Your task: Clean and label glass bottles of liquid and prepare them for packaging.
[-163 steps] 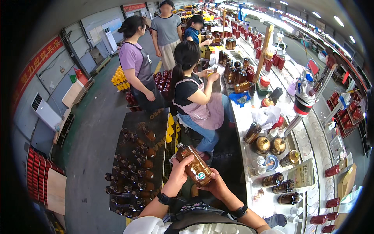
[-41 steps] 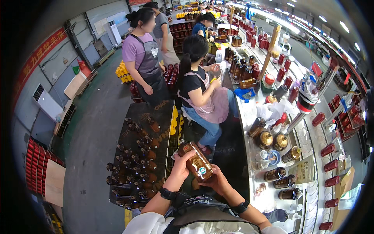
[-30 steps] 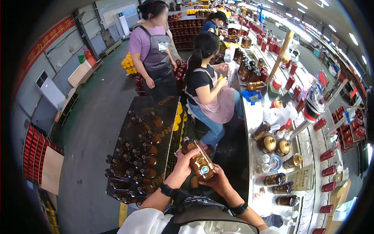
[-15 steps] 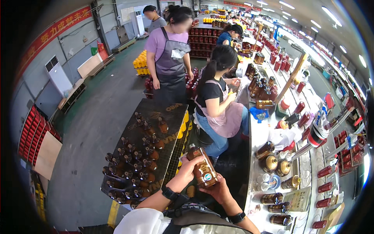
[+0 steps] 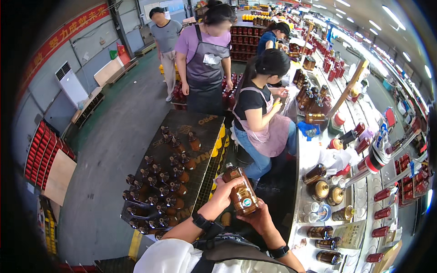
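"So, in the head view, how are the fingers sitting?"
"The left hand (image 5: pixel 221 194) is gripping a brown bottle (image 5: pixel 241 191) by its side, thumb lying across the front, other fingers mostly hiding behind. The right hand (image 5: pixel 258 220) is cupping the base, fingers curling in."
"Where is that bottle hanging?"
"It's tilting in the air between the right edge of a black board (image 5: pixel 207 136) and the workbench's (image 5: pixel 309 152) left edge."
"And nearby?"
"More bottles (image 5: pixel 165 177) are crowding the board's near left corner."
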`<state>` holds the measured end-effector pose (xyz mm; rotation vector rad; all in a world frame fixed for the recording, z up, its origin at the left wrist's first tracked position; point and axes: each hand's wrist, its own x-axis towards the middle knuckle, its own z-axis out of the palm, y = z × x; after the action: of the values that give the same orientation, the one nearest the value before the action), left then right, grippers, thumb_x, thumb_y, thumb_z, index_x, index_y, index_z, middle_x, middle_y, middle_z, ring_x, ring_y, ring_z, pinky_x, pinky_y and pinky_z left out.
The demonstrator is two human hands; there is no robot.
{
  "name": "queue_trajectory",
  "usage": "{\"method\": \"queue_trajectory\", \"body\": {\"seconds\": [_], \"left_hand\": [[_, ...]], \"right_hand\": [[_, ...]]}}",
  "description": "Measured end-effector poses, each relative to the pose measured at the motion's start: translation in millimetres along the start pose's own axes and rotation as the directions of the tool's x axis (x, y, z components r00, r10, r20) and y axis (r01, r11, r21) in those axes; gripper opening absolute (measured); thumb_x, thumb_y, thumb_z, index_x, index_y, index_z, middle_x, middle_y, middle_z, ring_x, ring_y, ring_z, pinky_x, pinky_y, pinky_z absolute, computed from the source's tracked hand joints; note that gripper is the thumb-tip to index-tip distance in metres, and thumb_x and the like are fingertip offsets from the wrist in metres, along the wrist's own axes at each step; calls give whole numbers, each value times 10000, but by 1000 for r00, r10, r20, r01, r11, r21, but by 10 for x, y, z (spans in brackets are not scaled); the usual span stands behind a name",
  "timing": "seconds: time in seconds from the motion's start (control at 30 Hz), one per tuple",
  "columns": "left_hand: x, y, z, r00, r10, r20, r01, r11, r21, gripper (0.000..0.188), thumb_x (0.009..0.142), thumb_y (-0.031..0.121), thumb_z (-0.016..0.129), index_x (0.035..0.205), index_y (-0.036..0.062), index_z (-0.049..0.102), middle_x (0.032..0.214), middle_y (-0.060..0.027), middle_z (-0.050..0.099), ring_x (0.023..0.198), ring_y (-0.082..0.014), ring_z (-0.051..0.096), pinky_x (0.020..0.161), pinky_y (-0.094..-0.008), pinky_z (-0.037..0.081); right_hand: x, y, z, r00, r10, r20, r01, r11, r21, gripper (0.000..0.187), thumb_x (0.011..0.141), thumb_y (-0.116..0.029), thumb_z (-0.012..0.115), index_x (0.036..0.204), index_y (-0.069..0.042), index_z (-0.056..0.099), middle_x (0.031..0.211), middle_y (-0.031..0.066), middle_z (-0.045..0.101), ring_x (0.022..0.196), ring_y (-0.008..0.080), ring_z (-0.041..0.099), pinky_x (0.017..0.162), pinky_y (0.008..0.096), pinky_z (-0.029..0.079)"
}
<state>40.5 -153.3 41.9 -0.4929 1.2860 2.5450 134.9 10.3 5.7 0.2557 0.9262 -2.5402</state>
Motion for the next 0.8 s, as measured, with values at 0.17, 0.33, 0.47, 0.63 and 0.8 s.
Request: {"method": "queue_trajectory", "body": {"seconds": [0.17,0.33,0.47,0.63,0.8], "left_hand": [[63,39,-33,1000,10,-2,-10,1000,-5,673,766,62,807,1238,18,329,1071,-130,610,899,-232,677,770,-387,587],[212,-5,-279,999,-22,39,24,999,-42,694,766,63,804,1235,12,296,1086,-147,591,947,-243,660,786,-410,585],[292,14,-384,996,-28,90,35,996,-79,480,821,58,744,1187,-13,442,1067,-157,638,949,-263,681,820,-421,587],[317,91,-426,994,-24,102,38,990,-135,287,881,42,672,1142,-57,603,1055,-199,690,965,-302,702,857,-454,592],[360,180,-508,990,-32,135,56,982,-178,319,875,35,678,1160,-74,583,1056,-207,684,952,-310,703,855,-469,592]], "right_hand": [[37,-22,120,999,-10,-40,8,999,-47,665,894,-501,579,1387,-90,405,1271,146,572,1108,316,618,915,531,544],[135,32,135,1000,26,-12,-27,997,-70,639,917,-476,558,1394,-93,374,1293,147,544,1123,324,606,912,532,546],[209,21,235,997,49,54,-46,997,-65,613,943,-456,528,1399,-83,360,1302,145,531,1123,314,606,907,521,552],[292,-9,383,997,51,61,-42,988,-150,644,927,-543,522,1362,-76,436,1256,145,586,1096,299,627,918,509,546],[405,10,412,993,58,99,-42,987,-158,623,959,-546,481,1361,-73,433,1279,146,571,1129,300,610,924,518,544]]}}
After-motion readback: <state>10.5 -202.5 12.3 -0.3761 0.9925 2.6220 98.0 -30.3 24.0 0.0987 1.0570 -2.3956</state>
